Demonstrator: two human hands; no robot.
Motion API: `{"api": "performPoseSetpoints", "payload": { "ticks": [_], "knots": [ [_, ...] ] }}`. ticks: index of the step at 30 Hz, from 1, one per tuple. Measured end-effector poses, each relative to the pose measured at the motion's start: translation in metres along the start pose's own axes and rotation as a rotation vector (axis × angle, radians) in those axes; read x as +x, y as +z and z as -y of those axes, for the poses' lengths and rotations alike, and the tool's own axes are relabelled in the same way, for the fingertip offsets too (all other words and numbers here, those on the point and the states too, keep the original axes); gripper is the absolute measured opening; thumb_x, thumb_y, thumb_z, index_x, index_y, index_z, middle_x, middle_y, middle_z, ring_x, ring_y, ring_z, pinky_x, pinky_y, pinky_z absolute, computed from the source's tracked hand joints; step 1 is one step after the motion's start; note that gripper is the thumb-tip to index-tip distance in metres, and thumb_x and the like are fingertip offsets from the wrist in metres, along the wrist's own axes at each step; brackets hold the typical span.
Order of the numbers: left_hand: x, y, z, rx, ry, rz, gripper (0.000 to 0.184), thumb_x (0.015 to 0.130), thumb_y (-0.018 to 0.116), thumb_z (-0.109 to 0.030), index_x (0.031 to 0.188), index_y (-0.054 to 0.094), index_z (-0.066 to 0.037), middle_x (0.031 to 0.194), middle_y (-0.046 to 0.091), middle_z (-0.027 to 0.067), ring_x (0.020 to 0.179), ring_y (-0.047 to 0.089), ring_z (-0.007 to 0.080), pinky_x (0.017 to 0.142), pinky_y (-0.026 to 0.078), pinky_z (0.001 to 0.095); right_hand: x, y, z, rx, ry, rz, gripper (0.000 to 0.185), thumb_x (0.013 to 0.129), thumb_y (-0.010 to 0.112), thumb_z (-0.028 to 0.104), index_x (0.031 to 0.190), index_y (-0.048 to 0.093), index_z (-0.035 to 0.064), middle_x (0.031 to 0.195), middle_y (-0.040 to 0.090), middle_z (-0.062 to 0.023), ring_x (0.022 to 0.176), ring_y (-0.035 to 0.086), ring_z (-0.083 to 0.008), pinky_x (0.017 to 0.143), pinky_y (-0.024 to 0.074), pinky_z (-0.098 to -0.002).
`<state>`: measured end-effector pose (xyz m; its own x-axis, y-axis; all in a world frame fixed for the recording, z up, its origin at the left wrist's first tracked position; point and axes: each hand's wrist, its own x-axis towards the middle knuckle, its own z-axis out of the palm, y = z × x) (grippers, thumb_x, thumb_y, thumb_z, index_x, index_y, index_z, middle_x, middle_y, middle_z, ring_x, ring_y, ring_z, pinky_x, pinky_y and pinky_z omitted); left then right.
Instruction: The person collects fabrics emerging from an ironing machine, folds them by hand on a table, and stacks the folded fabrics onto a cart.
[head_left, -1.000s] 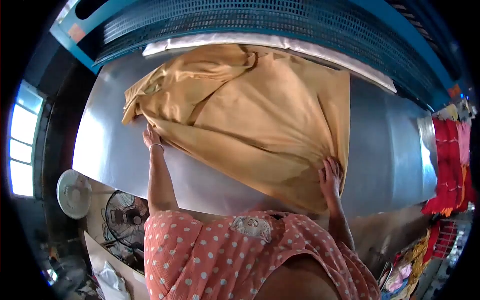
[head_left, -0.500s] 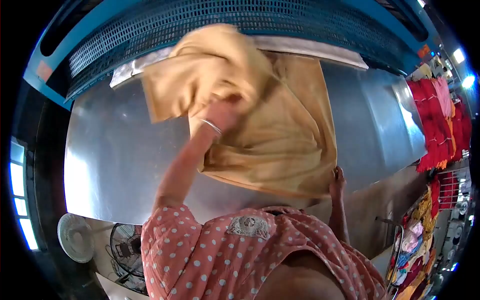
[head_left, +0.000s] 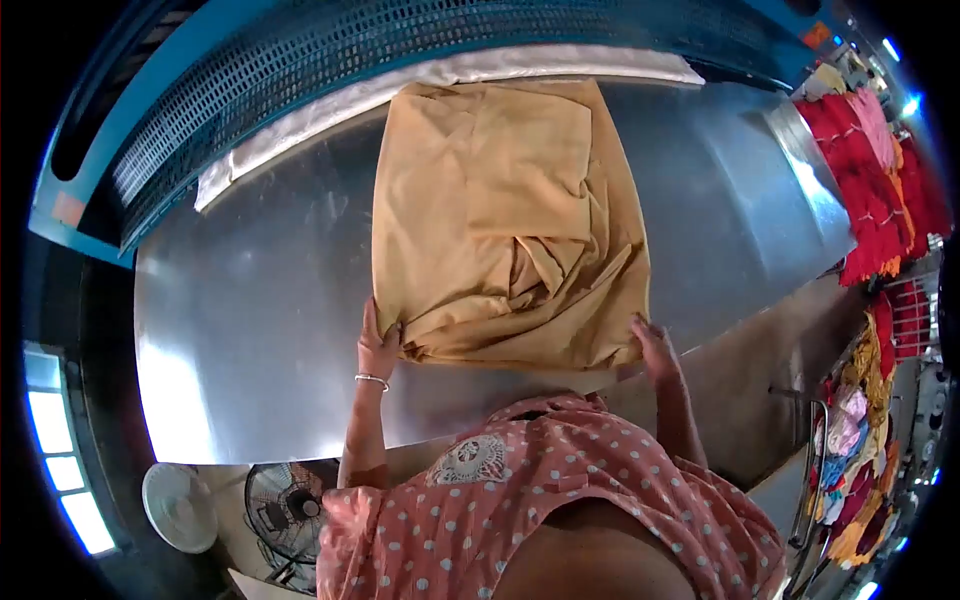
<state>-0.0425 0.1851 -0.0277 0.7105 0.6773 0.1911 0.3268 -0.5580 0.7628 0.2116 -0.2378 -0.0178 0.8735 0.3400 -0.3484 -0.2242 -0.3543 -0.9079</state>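
A mustard-yellow cloth (head_left: 480,200) lies in a rough rectangle on the metal table, its upper part fairly flat and its lower right part bunched in creases. My left hand (head_left: 378,345) grips the near left corner of the cloth, thumb and fingers closing on its edge. At the near right corner, my right hand (head_left: 650,340) pinches the cloth's edge. A white bangle (head_left: 372,381) circles my left wrist.
The shiny metal table (head_left: 250,310) spreads to both sides. Behind it runs a blue perforated guard (head_left: 400,40) with a white padded strip (head_left: 300,118) below. Red fabric (head_left: 840,180) hangs at right. A black fan (head_left: 285,505) stands at lower left.
The raised, folded-over part of the cloth has come down flat on top. My left hand has moved from the cloth's middle to its near left corner; my right hand stays near the right corner.
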Motion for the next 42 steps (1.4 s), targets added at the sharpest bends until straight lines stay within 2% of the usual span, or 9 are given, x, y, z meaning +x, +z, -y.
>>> {"api": "performPoseSetpoints", "payload": {
  "ticks": [3, 5, 6, 10, 13, 17, 23, 27, 42],
  "knots": [
    [-0.01, -0.048, -0.107, -0.635, -0.355, -0.026, 0.059, 0.079, 0.055, -0.011, 0.134, 0.035, -0.007, 0.129, 0.047, 0.0132, 0.114, 0.05, 0.0225, 0.09, 0.044, 0.0364, 0.005, -0.037, 0.043, 0.538, -0.061, -0.246, 0.037, 0.091, 0.049, 0.027, 0.115, 0.053, -0.0008, 0.113, 0.054, -0.0106, 0.109, 0.05, -0.0188, 0.092, 0.041, -0.0352],
    [-0.02, -0.069, -0.143, -1.02, -0.367, -0.096, 0.055, 0.08, 0.055, -0.015, 0.132, 0.038, -0.004, 0.127, 0.048, 0.0123, 0.114, 0.05, 0.0229, 0.092, 0.044, 0.0374, -0.014, -0.079, 0.092, -0.554, -0.759, -0.356, 0.043, 0.089, 0.049, 0.021, 0.125, 0.046, -0.0038, 0.122, 0.049, -0.0147, 0.113, 0.049, -0.0242, 0.094, 0.0407, -0.0349],
    [-0.027, -0.076, -0.146, -1.129, -0.216, -0.156, 0.053, 0.082, 0.055, -0.02, 0.13, 0.04, -0.002, 0.126, 0.049, 0.0117, 0.112, 0.051, 0.0238, 0.091, 0.045, 0.0383, -0.01, -0.091, 0.114, -0.188, -0.75, -0.35, 0.041, 0.089, 0.049, 0.02, 0.122, 0.047, -0.0041, 0.12, 0.051, -0.0138, 0.111, 0.05, -0.0225, 0.093, 0.0415, -0.0349],
    [0.004, -0.081, -0.18, -1.121, -0.274, -0.374, 0.044, 0.089, 0.048, -0.024, 0.124, 0.044, 0.002, 0.117, 0.054, 0.0134, 0.104, 0.055, 0.0234, 0.088, 0.046, 0.0361, 0.024, -0.101, 0.214, 0.642, -0.349, -0.154, 0.042, 0.093, 0.043, 0.025, 0.124, 0.044, -0.0033, 0.121, 0.051, -0.0117, 0.108, 0.052, -0.0232, 0.092, 0.0429, -0.0363],
    [0.06, -0.04, -0.166, -0.692, -0.093, -0.398, 0.041, 0.089, 0.051, -0.018, 0.127, 0.043, -0.002, 0.116, 0.055, 0.0137, 0.101, 0.056, 0.0208, 0.085, 0.047, 0.0326, 0.145, -0.096, 0.203, -0.109, -0.777, -0.018, 0.051, 0.093, 0.042, 0.035, 0.128, 0.039, -0.0036, 0.124, 0.048, -0.0139, 0.113, 0.049, -0.0244, 0.092, 0.0422, -0.0381],
    [0.08, 0.012, -0.116, -0.673, -0.285, -0.567, 0.061, 0.08, 0.068, -0.025, 0.131, 0.039, -0.009, 0.114, 0.055, 0.0115, 0.099, 0.056, 0.0185, 0.081, 0.047, 0.0296, 0.203, -0.063, 0.203, 0.407, -0.366, 0.378, 0.064, 0.092, 0.041, 0.045, 0.134, 0.029, -0.0033, 0.129, 0.043, -0.016, 0.119, 0.044, -0.0256, 0.097, 0.0365, -0.0408],
    [0.016, 0.068, -0.112, -0.655, -0.686, -0.368, 0.066, 0.067, 0.078, -0.035, 0.119, 0.048, -0.007, 0.093, 0.062, 0.0068, 0.079, 0.061, 0.018, 0.064, 0.052, 0.0262, 0.289, -0.054, 0.109, 0.168, 0.054, 0.325, 0.084, 0.082, 0.051, 0.059, 0.135, 0.029, -0.0016, 0.135, 0.038, -0.0157, 0.122, 0.04, -0.0234, 0.1, 0.0318, -0.0357],
    [-0.018, 0.069, -0.142, -0.451, -0.883, -0.1, 0.033, 0.065, 0.076, -0.032, 0.083, 0.069, -0.006, 0.075, 0.065, 0.0018, 0.063, 0.059, 0.0116, 0.05, 0.05, 0.0285, 0.227, 0.044, 0.124, -0.125, -0.078, 0.772, 0.065, 0.086, 0.053, 0.043, 0.133, 0.036, 0.0012, 0.137, 0.038, -0.0078, 0.121, 0.04, -0.0193, 0.1, 0.0326, -0.0333],
    [-0.452, 0.013, -0.214, -1.035, -0.817, -1.054, 0.036, 0.07, 0.071, -0.014, 0.103, 0.063, 0.0, 0.093, 0.064, 0.0037, 0.083, 0.059, 0.012, 0.077, 0.047, 0.0276, -0.099, 0.197, 0.115, -0.3, -0.077, 1.47, 0.049, 0.082, 0.057, 0.023, 0.123, 0.045, -0.0014, 0.115, 0.053, -0.0126, 0.101, 0.054, -0.0229, 0.086, 0.0446, -0.0353]
  ]
}}
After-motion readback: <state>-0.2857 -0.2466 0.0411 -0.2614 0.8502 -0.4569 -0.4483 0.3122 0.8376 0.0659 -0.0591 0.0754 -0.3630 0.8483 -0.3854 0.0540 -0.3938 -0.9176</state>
